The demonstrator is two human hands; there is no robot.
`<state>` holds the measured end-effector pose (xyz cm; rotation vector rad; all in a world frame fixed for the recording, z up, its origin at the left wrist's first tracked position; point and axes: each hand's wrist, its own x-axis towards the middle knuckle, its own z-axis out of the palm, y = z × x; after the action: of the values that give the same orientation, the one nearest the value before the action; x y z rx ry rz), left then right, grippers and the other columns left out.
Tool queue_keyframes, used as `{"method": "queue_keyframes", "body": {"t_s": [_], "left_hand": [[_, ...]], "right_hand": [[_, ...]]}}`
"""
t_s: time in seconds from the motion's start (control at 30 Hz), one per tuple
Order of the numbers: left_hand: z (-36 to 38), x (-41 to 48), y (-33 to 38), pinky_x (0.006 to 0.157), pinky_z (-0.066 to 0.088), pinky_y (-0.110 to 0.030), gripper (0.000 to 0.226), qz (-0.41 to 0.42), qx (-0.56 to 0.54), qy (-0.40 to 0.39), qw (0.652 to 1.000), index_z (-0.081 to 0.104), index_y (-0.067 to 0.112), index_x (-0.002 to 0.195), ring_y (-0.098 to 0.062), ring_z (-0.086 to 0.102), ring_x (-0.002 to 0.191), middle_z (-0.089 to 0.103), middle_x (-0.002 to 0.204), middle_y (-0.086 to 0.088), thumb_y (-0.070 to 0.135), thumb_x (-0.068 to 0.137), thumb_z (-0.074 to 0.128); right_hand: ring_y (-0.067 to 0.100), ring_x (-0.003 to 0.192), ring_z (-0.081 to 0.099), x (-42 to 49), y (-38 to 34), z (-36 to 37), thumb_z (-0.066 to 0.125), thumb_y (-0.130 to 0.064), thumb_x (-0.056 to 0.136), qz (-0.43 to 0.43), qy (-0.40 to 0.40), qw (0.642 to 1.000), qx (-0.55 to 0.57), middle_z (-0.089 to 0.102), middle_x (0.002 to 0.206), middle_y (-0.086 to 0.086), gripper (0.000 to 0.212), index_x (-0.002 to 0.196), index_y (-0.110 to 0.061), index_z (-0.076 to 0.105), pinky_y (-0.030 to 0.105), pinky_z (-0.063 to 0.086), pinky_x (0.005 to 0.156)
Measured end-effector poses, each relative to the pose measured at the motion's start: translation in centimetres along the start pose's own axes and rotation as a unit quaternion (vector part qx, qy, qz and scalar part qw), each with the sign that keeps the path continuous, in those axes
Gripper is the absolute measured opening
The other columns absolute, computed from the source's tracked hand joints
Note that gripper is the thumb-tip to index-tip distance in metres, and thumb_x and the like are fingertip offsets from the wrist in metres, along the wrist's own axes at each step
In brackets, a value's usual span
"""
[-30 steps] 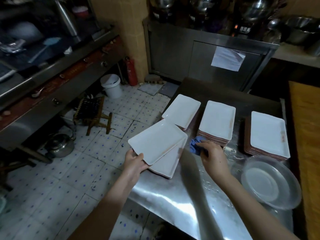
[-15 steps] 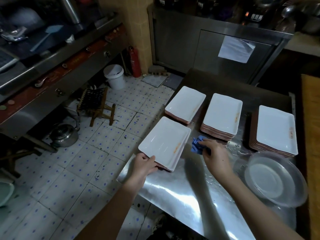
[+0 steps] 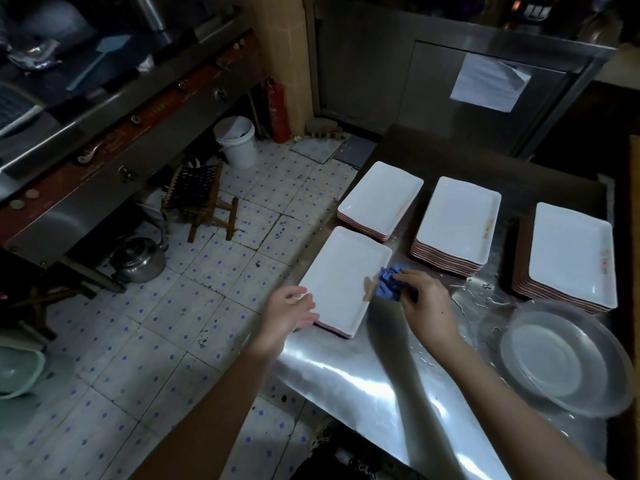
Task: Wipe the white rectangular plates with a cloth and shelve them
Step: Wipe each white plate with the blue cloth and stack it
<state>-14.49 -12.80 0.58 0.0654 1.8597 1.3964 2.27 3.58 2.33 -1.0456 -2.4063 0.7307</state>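
Desk [image 3: 346,386]: stainless steel and shiny, its near edge under both forearms; water drops [image 3: 485,296] lie just right of the right fingers.
Clear dish [image 3: 564,355]: round and see-through, on the desk to the right of the right fingers and nearer the body.
Left hand [image 3: 291,311]: fingers released, loose and almost straight, holding nothing; the tips are at the near left corner of the near plates [image 3: 344,280].
Right hand [image 3: 426,303]: knuckles up, fingers clenched round the blue cloth [image 3: 389,284], grasping it in a bunch.
Blue cloth: crumpled, sticking out ahead and to the left of the right fingers, against the right rim of the near plates.
Near plates: white and rectangular, a short stack lying flat on the desk between the two sets of fingers, by the desk's left edge.
Left stack [image 3: 381,199]: low, just beyond the near plates, past the left fingers.
Middle stack [image 3: 457,223]: taller, straight beyond the right fingers.
Right stack [image 3: 575,251]: well to the right of the right fingers, beyond the clear dish.
Floor [image 3: 194,306]: pale tiles with blue dots, left of the left fingers; on it a metal kettle [image 3: 138,259], a wooden stool [image 3: 197,195], then a white bucket [image 3: 237,142] and a red fire extinguisher [image 3: 278,110].
Cabinet [image 3: 381,64]: steel, at the far end, with a paper sheet [image 3: 490,81] on its door.
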Motion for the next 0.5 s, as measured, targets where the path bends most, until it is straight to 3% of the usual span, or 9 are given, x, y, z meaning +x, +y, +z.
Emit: {"method": "queue_keyframes", "body": {"t_s": [0.27,0.43,0.5], "left_hand": [[4.1,4.0,3.7,0.067,0.050,-0.030,0.014,0.021,0.039,-0.007,0.999,0.056,0.013,0.106,-0.011,0.065,0.052,0.066,0.076,-0.002,0.011,0.093,0.061],[7.2,7.1,5.7,0.062,0.047,-0.026,0.015,0.039,0.059,-0.020,0.997,0.056,0.015,0.105,-0.012,0.064,0.058,0.064,0.081,-0.003,0.012,0.092,0.062],[8.4,8.3,6.3,0.067,0.049,-0.027,0.018,0.054,0.062,-0.022,0.996,0.056,0.013,0.108,-0.014,0.062,0.065,0.061,0.082,-0.005,0.010,0.091,0.062]], "right_hand": [[0.033,0.101,0.062,1.4,1.2,-1.9,0.059,0.016,0.072,0.033,0.019,0.999,0.031,0.067,0.110,0.016,0.036,0.101,0.000,0.071,0.033,0.044,0.092],[0.033,0.103,0.061,2.5,2.1,-3.0,0.057,0.018,0.072,0.066,0.035,0.996,0.051,0.066,0.110,0.017,0.037,0.103,0.001,0.070,0.039,0.045,0.097],[0.033,0.103,0.061,2.9,2.5,-3.3,0.058,0.017,0.072,0.075,0.045,0.994,0.059,0.067,0.110,0.015,0.037,0.103,0.000,0.070,0.041,0.045,0.096]]}}
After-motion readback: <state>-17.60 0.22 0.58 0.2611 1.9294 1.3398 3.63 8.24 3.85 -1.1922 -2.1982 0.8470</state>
